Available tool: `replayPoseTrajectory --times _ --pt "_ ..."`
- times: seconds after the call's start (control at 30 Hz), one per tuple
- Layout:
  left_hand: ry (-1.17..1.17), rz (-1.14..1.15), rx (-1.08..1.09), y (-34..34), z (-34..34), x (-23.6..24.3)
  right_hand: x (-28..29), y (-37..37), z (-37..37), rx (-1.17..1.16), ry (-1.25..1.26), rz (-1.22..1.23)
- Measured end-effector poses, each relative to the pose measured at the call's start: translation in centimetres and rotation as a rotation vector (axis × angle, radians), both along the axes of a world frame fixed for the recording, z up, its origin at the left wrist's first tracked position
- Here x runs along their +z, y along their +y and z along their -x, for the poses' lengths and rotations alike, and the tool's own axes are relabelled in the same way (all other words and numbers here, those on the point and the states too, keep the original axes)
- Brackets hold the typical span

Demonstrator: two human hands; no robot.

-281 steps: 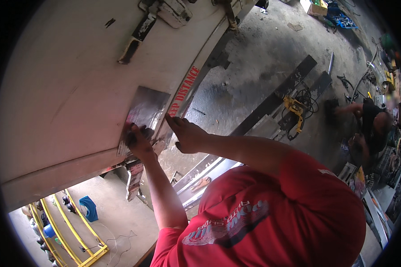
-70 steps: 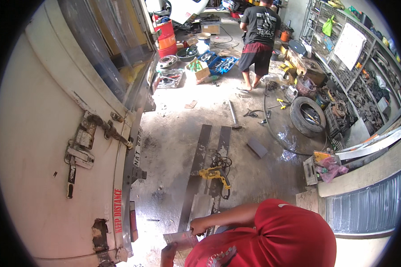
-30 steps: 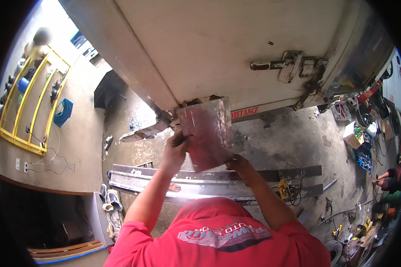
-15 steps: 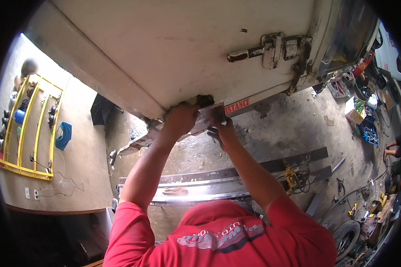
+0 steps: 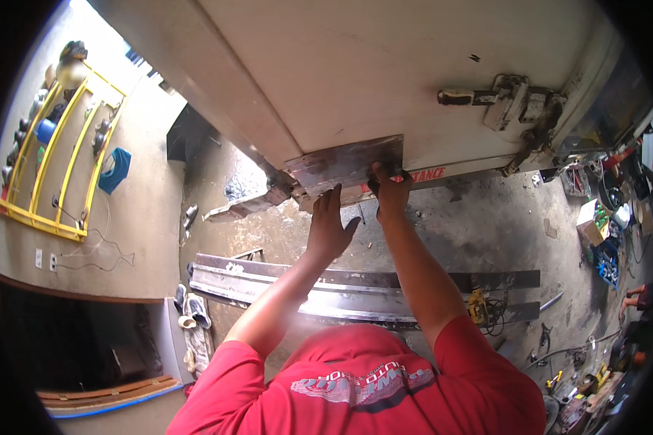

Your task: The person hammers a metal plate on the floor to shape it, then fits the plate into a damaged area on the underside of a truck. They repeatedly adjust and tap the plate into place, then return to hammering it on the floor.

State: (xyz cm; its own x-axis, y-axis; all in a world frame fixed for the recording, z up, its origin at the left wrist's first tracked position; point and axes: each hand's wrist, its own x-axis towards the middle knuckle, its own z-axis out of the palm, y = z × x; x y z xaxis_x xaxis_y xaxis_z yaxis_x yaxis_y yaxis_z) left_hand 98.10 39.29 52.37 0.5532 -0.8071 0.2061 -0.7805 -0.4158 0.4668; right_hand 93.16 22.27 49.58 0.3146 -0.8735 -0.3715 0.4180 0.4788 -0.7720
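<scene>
Head camera view: a thin rectangular metal sheet lies against the lower part of a white door panel, close to the panel's corner, with its long side roughly along the panel's edge. Its dull, smeared face looks scuffed.

The right hand is at the sheet's lower corner, just beside some red lettering. One finger reaches up onto the metal while the others curl near the edge; whether they close around the sheet or merely press it cannot be told. The left hand is spread wide, thumb well apart, its fingertips at the sheet's lower edge (contact there is hard to make out). It has nothing enclosed in its palm.

By its look, the sheet should be light for its size, stiff across its width yet springy if bent, and unlikely to break. Its smooth face may slide under dirty fingers, and its cut edges and corners could be sharp. The surest hold would be flat pressure near both ends, or a pinch at opposite edges with fingertips kept off the corners.

A worn metal latch is mounted farther along the panel. Beneath the forearms, long metal strips lie on the floor, with a yellow power drill at them.
</scene>
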Motion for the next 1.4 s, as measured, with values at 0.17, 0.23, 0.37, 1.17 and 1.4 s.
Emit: replayPoseTrajectory --times 0.17,0.23,0.37,1.17,1.4 --pt "0.027 0.052 0.088 -1.3 -1.7 -0.5 -0.3 0.3 -0.4 -0.022 0.056 0.021" --pt "-0.015 0.006 0.124 -1.9 -0.7 -0.6 -0.8 -0.4 -0.3 -0.008 0.103 0.057" --pt "-0.079 0.002 0.153 -1.9 -1.3 -1.7 -1.1 -0.6 -0.1 0.074 0.159 0.065" --pt "-0.344 -0.003 0.080 4.0 1.7 -1.1 -2.7 -0.8 10.0 0.428 -0.063 0.216" --pt "-0.321 -0.003 -0.105 11.7 3.2 -1.3 -3.6 5.2 19.4 0.541 -0.007 -0.110"
